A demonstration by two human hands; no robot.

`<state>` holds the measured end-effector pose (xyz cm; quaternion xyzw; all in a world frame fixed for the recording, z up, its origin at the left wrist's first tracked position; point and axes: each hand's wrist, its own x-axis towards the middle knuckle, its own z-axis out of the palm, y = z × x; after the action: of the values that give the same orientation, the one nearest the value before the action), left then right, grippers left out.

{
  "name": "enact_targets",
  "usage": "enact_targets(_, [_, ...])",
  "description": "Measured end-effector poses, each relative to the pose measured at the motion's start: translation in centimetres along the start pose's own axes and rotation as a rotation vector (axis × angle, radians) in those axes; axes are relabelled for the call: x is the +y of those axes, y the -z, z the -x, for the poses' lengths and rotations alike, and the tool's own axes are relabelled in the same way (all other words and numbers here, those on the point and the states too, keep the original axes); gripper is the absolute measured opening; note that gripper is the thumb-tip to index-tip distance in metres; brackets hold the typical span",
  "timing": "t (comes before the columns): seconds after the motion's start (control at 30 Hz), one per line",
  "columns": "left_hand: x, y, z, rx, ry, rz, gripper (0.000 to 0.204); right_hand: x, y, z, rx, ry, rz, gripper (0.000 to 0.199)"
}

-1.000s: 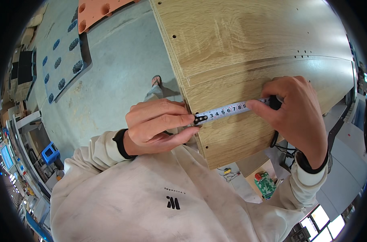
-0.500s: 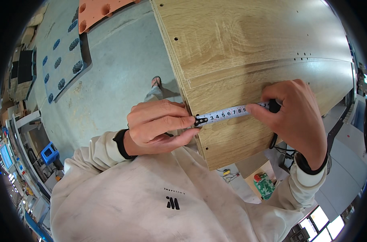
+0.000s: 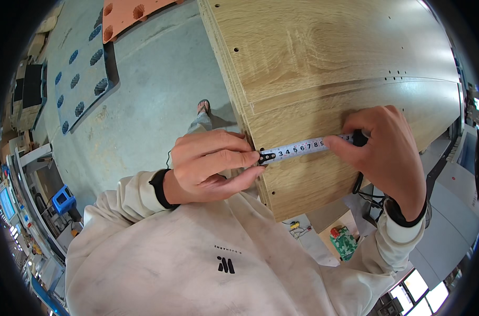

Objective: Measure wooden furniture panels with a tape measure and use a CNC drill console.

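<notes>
Our left hand (image 3: 213, 164): fingers narrowed, holding the white, black-marked tape blade (image 3: 302, 148) by its tab, seemingly to anchor it | our right hand (image 3: 386, 152): thumb and fingers gripping near its black case (image 3: 360, 138), seemingly for tautness | blade: across the pale wood-grain board (image 3: 313, 181), tab at its edge

A tape measure (image 3: 301, 148) lies on the pile of boards (image 3: 313, 47). The left hand (image 3: 210, 164) is at its left end, by the boards' left edge. The right hand (image 3: 389, 150) is at its right end, over the boards. The floor (image 3: 155, 100) is left of the boards, with a foot (image 3: 203, 106) on it and two pallets (image 3: 124, 20) farther left.
</notes>
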<state>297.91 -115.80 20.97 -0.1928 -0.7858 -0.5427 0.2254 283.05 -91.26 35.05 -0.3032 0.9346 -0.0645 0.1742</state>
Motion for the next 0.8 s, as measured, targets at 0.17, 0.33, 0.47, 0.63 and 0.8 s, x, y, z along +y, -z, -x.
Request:
enact_targets(0.17, [0.6,0.9,-0.1,0.022,0.023,-0.015,0.028,-1.9,2.0,-1.9,-0.268,-0.259,-0.011,0.039])
enact_targets(0.33, [0.1,0.4,-0.5,0.001,0.031,0.000,0.027,-1.4,1.9,-1.9,-0.258,-0.287,0.004,0.040])
enact_targets(0.47, [0.1,0.2,-0.3,-0.001,0.028,0.000,0.025,-1.0,1.4,-1.5,-0.284,-0.309,0.000,0.041])
enact_targets(0.63, [-0.1,-0.1,0.0,0.013,0.020,0.013,0.026,0.0,0.6,-0.6,-0.067,-0.049,-0.025,0.034])
enact_targets(0.8, [0.2,0.4,0.2,0.068,0.006,0.026,0.023,-0.3,0.6,-0.5,-0.039,0.011,-0.063,0.033])
